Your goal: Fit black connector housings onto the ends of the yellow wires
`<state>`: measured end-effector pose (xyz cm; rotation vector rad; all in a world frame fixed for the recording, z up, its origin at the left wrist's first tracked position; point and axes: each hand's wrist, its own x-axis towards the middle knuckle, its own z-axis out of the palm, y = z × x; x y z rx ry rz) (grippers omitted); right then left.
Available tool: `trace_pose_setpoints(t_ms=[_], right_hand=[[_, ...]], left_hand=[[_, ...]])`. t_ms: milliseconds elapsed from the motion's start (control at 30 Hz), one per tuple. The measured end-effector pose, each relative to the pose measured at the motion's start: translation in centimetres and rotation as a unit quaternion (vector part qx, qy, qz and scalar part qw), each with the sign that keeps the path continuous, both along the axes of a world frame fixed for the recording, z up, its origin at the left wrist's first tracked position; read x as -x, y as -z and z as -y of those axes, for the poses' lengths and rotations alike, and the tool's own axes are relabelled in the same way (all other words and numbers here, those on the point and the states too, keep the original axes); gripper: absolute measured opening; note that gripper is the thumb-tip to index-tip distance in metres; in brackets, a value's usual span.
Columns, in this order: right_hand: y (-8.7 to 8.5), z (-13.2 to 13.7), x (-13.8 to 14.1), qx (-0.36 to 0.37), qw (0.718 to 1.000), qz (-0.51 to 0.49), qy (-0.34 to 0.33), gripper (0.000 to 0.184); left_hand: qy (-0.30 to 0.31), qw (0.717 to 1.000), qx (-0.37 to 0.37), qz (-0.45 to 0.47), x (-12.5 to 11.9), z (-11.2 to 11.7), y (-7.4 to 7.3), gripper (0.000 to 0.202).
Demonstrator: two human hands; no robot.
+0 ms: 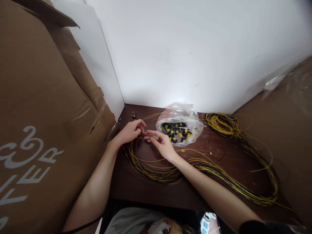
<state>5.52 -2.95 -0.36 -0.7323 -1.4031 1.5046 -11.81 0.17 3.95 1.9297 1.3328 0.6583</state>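
Yellow and black wires (156, 177) sweep across the dark worktop (146, 196) in a long bundle, curving from beneath the left hand (130, 131), passing under the right forearm, and bending round at the right-hand end. And here are the two hands, fingertips almost meeting above the bundle's left end! The left hand's fingers are bent inward, the right hand's reach across towards them, thumb close to the forefinger. Whether either set grips a wire or something small, I cannot tell; the detail is too tiny.

Just beyond the right hand sits a clear plastic bag (198, 125), with black and yellow pieces (180, 135) heaped inside. One small yellow piece (182, 150) lies outside it, near the right wrist, and a black-and-yellow one (134, 117) rests behind the left hand. Over to the right, a looser yellow coil (221, 125) lies near the white wall (195, 48). A cardboard box (56, 97) looms on the left.
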Motion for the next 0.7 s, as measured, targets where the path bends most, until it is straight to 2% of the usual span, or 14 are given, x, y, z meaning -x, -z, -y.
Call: trace_pose_setpoints(t_ms=[100,200,267,367,500,700], right_hand=[[0.0,0.0,0.0,0.001,1.000,-0.013,0.003,0.028],[0.1,0.0,0.0,0.003,1.000,-0.023,0.013,0.028],[0.1,-0.1,-0.1,0.009,0.999,-0.027,0.020,0.028],[0.2,-0.3,-0.1,0.018,0.999,-0.034,0.031,0.027],[0.2,-0.3,-0.1,0.019,0.998,-0.034,0.043,0.025],[0.1,0.1,-0.2,-0.029,0.997,0.036,0.058,0.023]], left_hand=[[0.033,0.999,0.000,-0.032,0.1,0.4,-0.5,0.028],[0.045,0.996,0.012,-0.071,0.2,0.7,-1.1,0.022],[0.049,0.995,0.021,-0.082,0.3,0.9,-1.3,0.026],[0.059,0.994,0.021,-0.091,0.5,0.9,-1.4,0.033],[0.067,0.992,0.015,-0.110,0.5,0.9,-1.4,0.028],[0.062,0.989,-0.003,-0.132,0.5,0.7,-1.3,0.018]])
